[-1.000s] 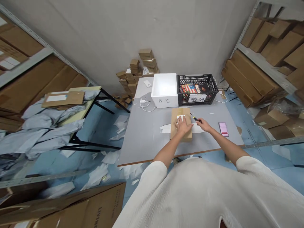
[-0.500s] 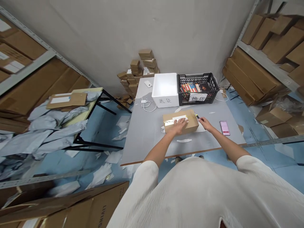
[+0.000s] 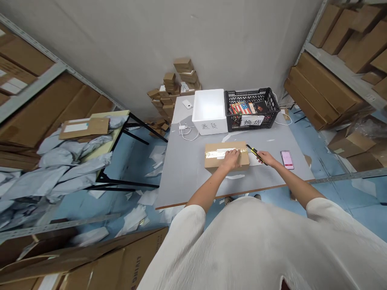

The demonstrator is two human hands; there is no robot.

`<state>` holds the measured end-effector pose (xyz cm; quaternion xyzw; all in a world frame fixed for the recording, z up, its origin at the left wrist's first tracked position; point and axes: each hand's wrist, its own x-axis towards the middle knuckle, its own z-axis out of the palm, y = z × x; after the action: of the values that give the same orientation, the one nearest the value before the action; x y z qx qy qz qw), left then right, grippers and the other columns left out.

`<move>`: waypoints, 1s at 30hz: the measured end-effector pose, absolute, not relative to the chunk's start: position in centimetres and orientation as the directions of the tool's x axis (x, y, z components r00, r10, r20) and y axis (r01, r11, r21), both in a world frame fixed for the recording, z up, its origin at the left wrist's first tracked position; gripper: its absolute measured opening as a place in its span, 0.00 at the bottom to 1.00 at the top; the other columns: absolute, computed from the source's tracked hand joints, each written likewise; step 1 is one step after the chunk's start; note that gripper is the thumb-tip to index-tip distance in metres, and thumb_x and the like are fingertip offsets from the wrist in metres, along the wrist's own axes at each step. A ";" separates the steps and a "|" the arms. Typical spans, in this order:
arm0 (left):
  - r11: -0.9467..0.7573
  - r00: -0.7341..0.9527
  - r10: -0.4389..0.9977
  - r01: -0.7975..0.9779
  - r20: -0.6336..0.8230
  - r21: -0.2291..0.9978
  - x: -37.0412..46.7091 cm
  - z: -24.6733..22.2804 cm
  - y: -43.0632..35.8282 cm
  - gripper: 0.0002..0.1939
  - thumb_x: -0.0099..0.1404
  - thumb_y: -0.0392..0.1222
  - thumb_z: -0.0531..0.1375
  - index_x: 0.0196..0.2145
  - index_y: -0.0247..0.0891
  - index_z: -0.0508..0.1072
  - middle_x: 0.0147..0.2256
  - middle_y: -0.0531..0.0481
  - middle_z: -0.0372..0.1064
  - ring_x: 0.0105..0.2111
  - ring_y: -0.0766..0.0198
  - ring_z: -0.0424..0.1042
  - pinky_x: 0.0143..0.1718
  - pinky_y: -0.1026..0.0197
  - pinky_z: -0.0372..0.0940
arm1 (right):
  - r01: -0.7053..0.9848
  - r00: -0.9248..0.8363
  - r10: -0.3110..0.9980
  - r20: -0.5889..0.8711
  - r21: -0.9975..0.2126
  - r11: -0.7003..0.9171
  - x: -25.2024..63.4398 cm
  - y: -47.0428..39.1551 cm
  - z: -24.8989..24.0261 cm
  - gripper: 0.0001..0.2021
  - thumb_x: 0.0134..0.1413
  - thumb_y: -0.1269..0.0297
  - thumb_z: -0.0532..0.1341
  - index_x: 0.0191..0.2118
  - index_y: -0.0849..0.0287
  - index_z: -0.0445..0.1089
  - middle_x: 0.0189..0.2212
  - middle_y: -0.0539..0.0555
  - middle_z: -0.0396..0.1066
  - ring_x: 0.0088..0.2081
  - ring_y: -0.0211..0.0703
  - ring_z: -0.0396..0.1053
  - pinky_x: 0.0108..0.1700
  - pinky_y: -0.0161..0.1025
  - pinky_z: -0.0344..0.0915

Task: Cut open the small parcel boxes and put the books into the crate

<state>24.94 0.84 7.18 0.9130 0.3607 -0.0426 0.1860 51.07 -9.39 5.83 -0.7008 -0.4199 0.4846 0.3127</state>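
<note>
A taped cardboard box [image 3: 211, 162] with a white label [image 3: 222, 152] and shiny clear tape lies on the grey table [image 3: 181, 173]. My left hand [image 3: 232, 159] rests on the box's top with its fingers bent against it, holding it at the label's right end. Just right of the box, my right hand [image 3: 265, 157] is closed around a black and yellow utility knife [image 3: 254, 152]. The knife's tip points up and left, close to the box's right end. Whether the tip touches the cardboard I cannot tell.
Behind the box stand a white foam box [image 3: 210, 128] and a black plastic crate [image 3: 234, 124] holding books. A phone [image 3: 287, 159] lies to the right. Paper scraps [image 3: 235, 177] lie on the table. Grey mailing bags [image 3: 81, 165] cover a side table at left.
My right hand has turned the knife, and more of it now shows. My left hand's fingers, flatter before, are now bent. The box has turned slightly and shifted a little left in view.
</note>
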 end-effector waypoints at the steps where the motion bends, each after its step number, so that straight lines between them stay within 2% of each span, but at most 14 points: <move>1: -0.671 0.734 0.642 0.677 -0.220 0.303 25.1 7.2 0.9 0.55 0.57 0.51 0.78 0.74 0.43 0.57 0.67 0.33 0.64 0.69 0.37 0.65 0.72 0.44 0.51 | 0.319 0.165 0.896 -0.413 -0.837 -0.445 51.7 -9.4 5.9 0.22 0.71 0.40 0.60 0.41 0.56 0.72 0.37 0.58 0.80 0.30 0.41 0.75 0.30 0.35 0.72; 3: -0.668 0.730 0.644 0.683 -0.229 0.296 25.2 7.2 1.0 0.56 0.56 0.51 0.78 0.74 0.42 0.56 0.66 0.32 0.64 0.68 0.37 0.65 0.72 0.44 0.52 | 0.371 0.132 0.907 -0.401 -0.828 -0.420 52.9 -9.4 6.2 0.18 0.71 0.45 0.63 0.46 0.56 0.73 0.36 0.56 0.80 0.27 0.40 0.75 0.27 0.35 0.69; 6: -0.660 0.718 0.657 0.695 -0.229 0.286 25.3 7.1 0.8 0.56 0.55 0.49 0.79 0.73 0.41 0.56 0.65 0.32 0.63 0.68 0.37 0.66 0.72 0.45 0.54 | 0.451 0.054 0.923 -0.381 -0.815 -0.363 54.5 -8.8 6.8 0.16 0.67 0.51 0.67 0.50 0.56 0.75 0.37 0.54 0.80 0.27 0.41 0.77 0.28 0.35 0.69; 10: -0.674 0.726 0.654 0.686 -0.213 0.274 25.2 7.0 0.5 0.51 0.55 0.48 0.79 0.69 0.42 0.61 0.63 0.34 0.63 0.66 0.38 0.66 0.73 0.43 0.53 | 0.628 -0.082 0.939 -0.334 -0.749 -0.211 56.4 -6.7 7.4 0.13 0.64 0.53 0.69 0.48 0.55 0.80 0.36 0.54 0.81 0.35 0.48 0.79 0.38 0.39 0.71; 14: -0.686 0.737 0.643 0.675 -0.208 0.272 25.0 7.0 0.4 0.48 0.55 0.48 0.80 0.67 0.41 0.63 0.63 0.34 0.63 0.64 0.39 0.69 0.75 0.41 0.50 | 0.791 -0.115 0.957 -0.267 -0.607 -0.075 57.0 -3.8 7.5 0.11 0.60 0.54 0.70 0.45 0.51 0.84 0.41 0.55 0.84 0.43 0.55 0.78 0.47 0.44 0.69; 16: -0.683 0.735 0.646 0.677 -0.205 0.272 24.9 7.0 0.4 0.48 0.55 0.48 0.79 0.67 0.42 0.63 0.63 0.34 0.62 0.64 0.39 0.70 0.75 0.40 0.49 | 0.819 -0.126 0.962 -0.244 -0.573 -0.038 56.7 -2.6 7.2 0.10 0.59 0.54 0.70 0.44 0.49 0.84 0.42 0.56 0.84 0.45 0.57 0.77 0.48 0.46 0.68; 19: -0.679 0.729 0.654 0.683 -0.201 0.268 24.7 6.9 0.3 0.48 0.56 0.49 0.79 0.68 0.45 0.62 0.65 0.35 0.62 0.63 0.39 0.71 0.76 0.38 0.48 | 0.807 -0.152 0.966 -0.210 -0.591 -0.002 56.1 -1.1 6.7 0.10 0.58 0.50 0.71 0.41 0.47 0.84 0.40 0.55 0.84 0.46 0.58 0.77 0.49 0.47 0.67; 23: -0.680 0.728 0.655 0.685 -0.204 0.260 24.6 6.7 0.3 0.48 0.56 0.49 0.79 0.68 0.45 0.62 0.64 0.36 0.63 0.63 0.39 0.71 0.76 0.38 0.48 | 0.796 -0.187 0.937 -0.295 -0.604 -0.031 56.1 -0.8 6.5 0.11 0.56 0.47 0.71 0.38 0.46 0.83 0.33 0.53 0.82 0.38 0.53 0.76 0.43 0.44 0.68; 27: -0.669 0.724 0.657 0.689 -0.212 0.280 24.6 6.6 0.3 0.47 0.55 0.49 0.80 0.66 0.43 0.64 0.64 0.35 0.63 0.64 0.40 0.70 0.77 0.40 0.47 | 0.742 -0.187 0.841 -0.508 -0.634 -0.218 57.0 -2.6 6.7 0.13 0.54 0.47 0.72 0.37 0.51 0.83 0.28 0.53 0.79 0.29 0.46 0.71 0.34 0.41 0.66; 30: -0.661 0.725 0.656 0.686 -0.211 0.302 24.5 6.6 0.4 0.48 0.54 0.48 0.80 0.66 0.43 0.64 0.63 0.35 0.63 0.65 0.40 0.69 0.76 0.41 0.48 | 0.642 -0.208 0.802 -0.559 -0.697 -0.320 57.2 -4.6 6.6 0.16 0.53 0.46 0.71 0.36 0.54 0.82 0.28 0.54 0.79 0.28 0.45 0.72 0.32 0.40 0.68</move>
<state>24.53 0.37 6.62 0.9104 0.3686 -0.0417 0.1830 57.23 -4.57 6.64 -0.6245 -0.5780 0.5195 0.0774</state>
